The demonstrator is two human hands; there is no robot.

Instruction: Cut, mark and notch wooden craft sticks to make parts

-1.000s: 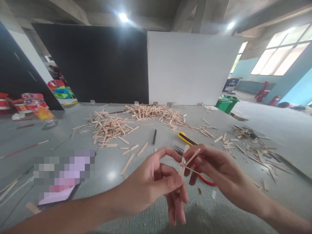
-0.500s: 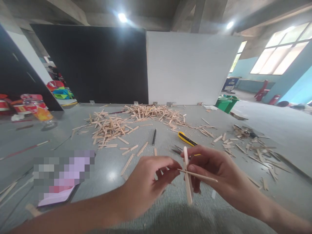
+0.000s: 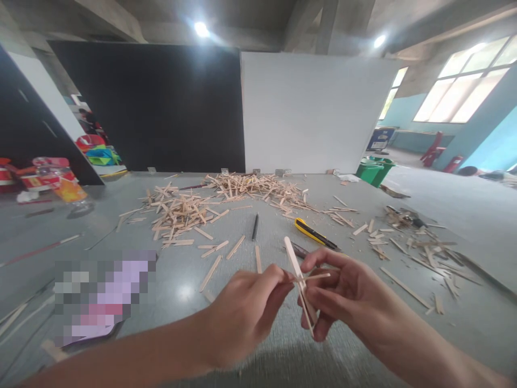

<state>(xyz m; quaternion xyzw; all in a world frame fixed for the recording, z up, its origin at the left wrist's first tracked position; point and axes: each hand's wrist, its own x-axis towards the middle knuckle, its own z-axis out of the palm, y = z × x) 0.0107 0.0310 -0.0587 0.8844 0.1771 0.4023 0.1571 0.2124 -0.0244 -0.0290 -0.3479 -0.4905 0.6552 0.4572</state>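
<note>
Sticks (image 3: 292, 255), crossed, pinched in fingers of my L hand (image 3: 247, 317) & R hand (image 3: 352, 295). Blue sign (image 3: 382, 140) txt too small to read.

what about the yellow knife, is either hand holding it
No, the knife lies on the table beyond the left hand and right hand.

the left hand (image 3: 252, 310), right hand (image 3: 351, 293) and both forearms (image 3: 145, 350) are bare, fingers (image 3: 328, 257) slim.

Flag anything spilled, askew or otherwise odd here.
Wooden sticks lie in loose, unsorted heaps, and short scraps litter the right of the grey surface, like uncleared debris. At left, a pixelated patch oddly hides most of a phone-like device.
</note>
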